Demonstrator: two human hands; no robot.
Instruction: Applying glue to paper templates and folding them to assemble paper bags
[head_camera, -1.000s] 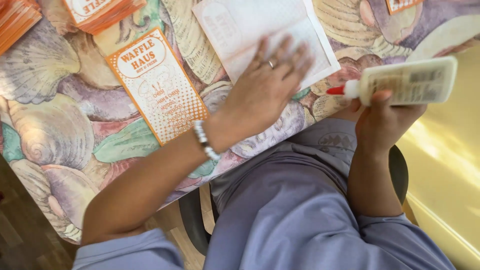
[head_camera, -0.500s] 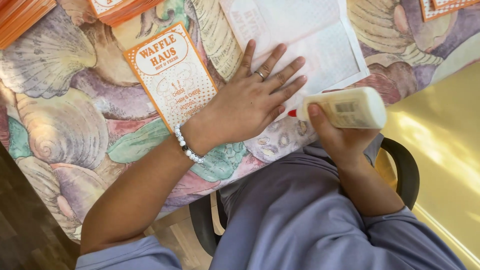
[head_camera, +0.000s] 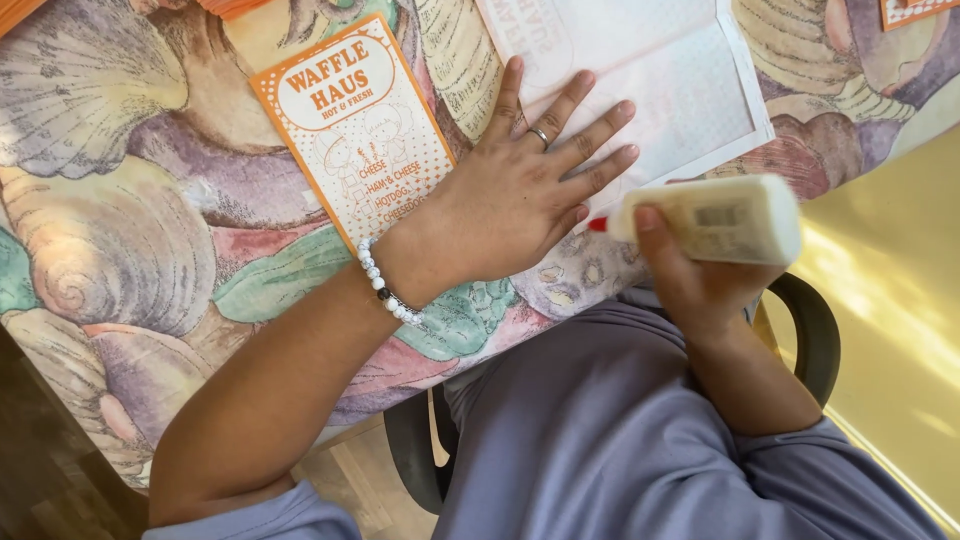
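I see my left hand (head_camera: 505, 205) spread flat, fingers splayed, pressing on the white paper sheet (head_camera: 640, 90) on the table (head_camera: 120, 220). My right hand (head_camera: 700, 275) is wrapped around a glue bottle (head_camera: 715, 218), its red tip just beside the left fingertips. An orange card (head_camera: 360, 125) lies left of that hand.

Seashell-patterned tablecloth (head_camera: 120, 230) bears an orange menu card (head_camera: 360, 125) and white sheet (head_camera: 680, 90).

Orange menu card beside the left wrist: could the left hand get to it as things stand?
Probably yes. The left hand lies flat on the white sheet, the orange menu card lies uncovered alongside it, nothing between.
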